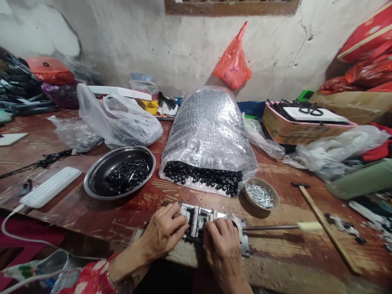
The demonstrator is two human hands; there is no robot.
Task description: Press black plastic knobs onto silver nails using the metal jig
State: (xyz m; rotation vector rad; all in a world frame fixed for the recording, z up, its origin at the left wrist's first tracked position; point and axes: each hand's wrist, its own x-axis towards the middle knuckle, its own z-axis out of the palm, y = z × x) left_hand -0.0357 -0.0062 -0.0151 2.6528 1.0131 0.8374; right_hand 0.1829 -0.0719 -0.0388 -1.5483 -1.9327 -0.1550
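A small metal jig with white and dark slots lies at the table's front edge. My left hand rests at its left end, thumb and fingers drawn together; whatever they pinch is hidden. My right hand curls over the right half of the jig, fingertips bent down and out of sight behind the knuckles. A rod with a pale handle extends from the jig's right side. Beyond it, a silvery bubble-lined bag spills small black round parts from its mouth.
A steel bowl of black pieces stands left, a small bowl of metal pins right. A hammer lies at the right. A white power strip, plastic bags and a filled box also occupy the table.
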